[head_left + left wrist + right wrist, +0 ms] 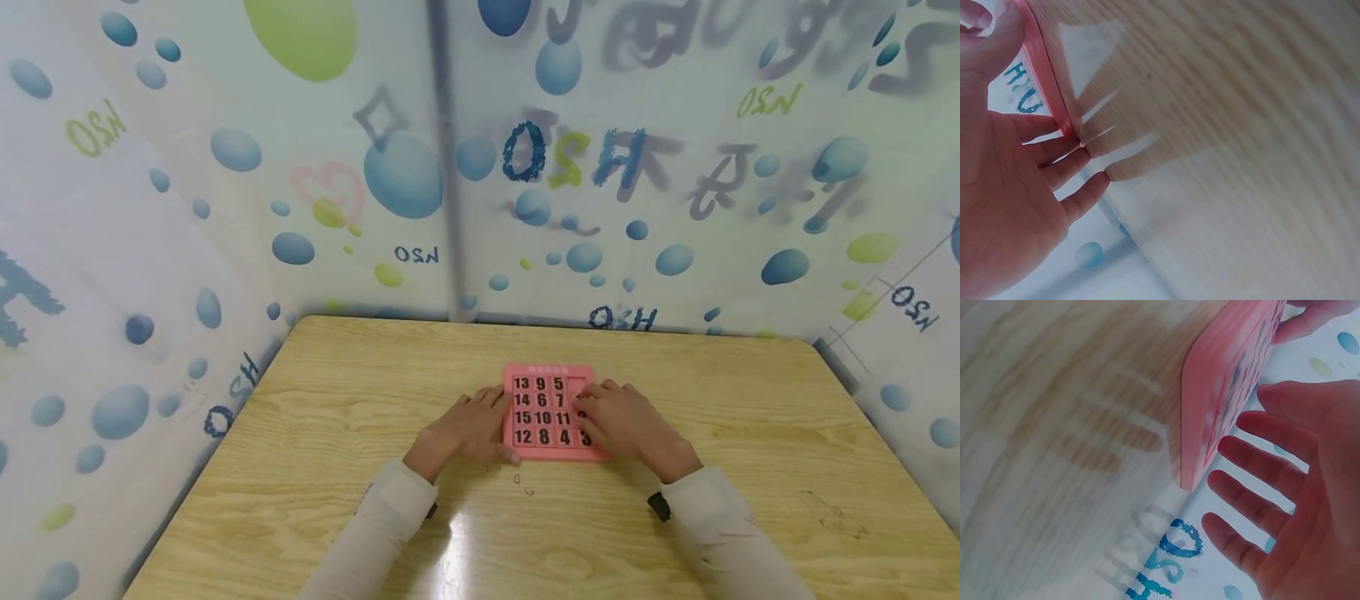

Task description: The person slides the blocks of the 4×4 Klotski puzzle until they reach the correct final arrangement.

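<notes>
A pink sliding number puzzle (551, 455) lies flat on the wooden table, its black-numbered tiles in rows with a gap at the top right. My left hand (476, 427) rests along the puzzle's left side, thumb at the lower left corner; in the left wrist view its spread fingers (1054, 150) touch the pink edge (1047, 69). Over the right column lies my right hand (621, 423), covering some tiles. The right wrist view shows the right hand (1279, 469) with fingers extended beside the pink frame (1200, 412); which tile it touches is hidden.
The wooden table (360, 367) extends around the puzzle, with small marks in front of it. Behind and beside the table stand pale walls (337, 275) printed with blue and green drops and lettering. White sleeves cover both forearms, with a dark band below each wrist.
</notes>
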The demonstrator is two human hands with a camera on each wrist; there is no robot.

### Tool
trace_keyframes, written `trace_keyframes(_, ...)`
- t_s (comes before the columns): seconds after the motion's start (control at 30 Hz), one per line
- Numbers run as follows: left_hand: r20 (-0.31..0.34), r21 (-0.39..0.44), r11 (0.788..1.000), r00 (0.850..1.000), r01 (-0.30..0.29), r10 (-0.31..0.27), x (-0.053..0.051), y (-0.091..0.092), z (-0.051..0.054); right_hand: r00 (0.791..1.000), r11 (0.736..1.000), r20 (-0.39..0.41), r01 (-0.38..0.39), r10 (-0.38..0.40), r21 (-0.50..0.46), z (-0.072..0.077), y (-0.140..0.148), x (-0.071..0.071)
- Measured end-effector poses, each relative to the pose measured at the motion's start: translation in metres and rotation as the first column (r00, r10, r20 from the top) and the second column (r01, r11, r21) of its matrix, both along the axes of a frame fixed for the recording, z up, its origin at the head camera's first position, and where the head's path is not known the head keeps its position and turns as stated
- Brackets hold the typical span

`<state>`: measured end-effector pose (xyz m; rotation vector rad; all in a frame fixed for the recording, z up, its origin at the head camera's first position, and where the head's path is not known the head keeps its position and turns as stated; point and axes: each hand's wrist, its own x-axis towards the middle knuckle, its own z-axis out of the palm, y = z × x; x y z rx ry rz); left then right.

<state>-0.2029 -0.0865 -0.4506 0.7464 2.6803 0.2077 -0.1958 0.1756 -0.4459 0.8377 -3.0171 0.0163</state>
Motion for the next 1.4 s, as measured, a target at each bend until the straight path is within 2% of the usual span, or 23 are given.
trace_keyframes(0.43, -0.003, 0.013, 1.0, 1.0, 0.002, -0.002, -0.001, -0.001, 0.002, 1.0, 1.0, -0.023, 0.012, -0.012, 0.002, -0.004, 0.0, 0.0)
trace_keyframes(0.9, -0.003, 0.008, 1.0, 1.0, 0.006, -0.006, -0.001, -0.001, 0.002, 0.999, 0.999, 0.002, 0.037, -0.037, -0.027, -0.003, -0.001, -0.006)
trace_keyframes(1.4, 0.001, 0.014, 1.0, 1.0, 0.009, -0.009, 0.0, 0.0, 0.003, 0.997, 0.997, 0.011, 0.075, -0.075, -0.035, -0.009, -0.001, -0.012)
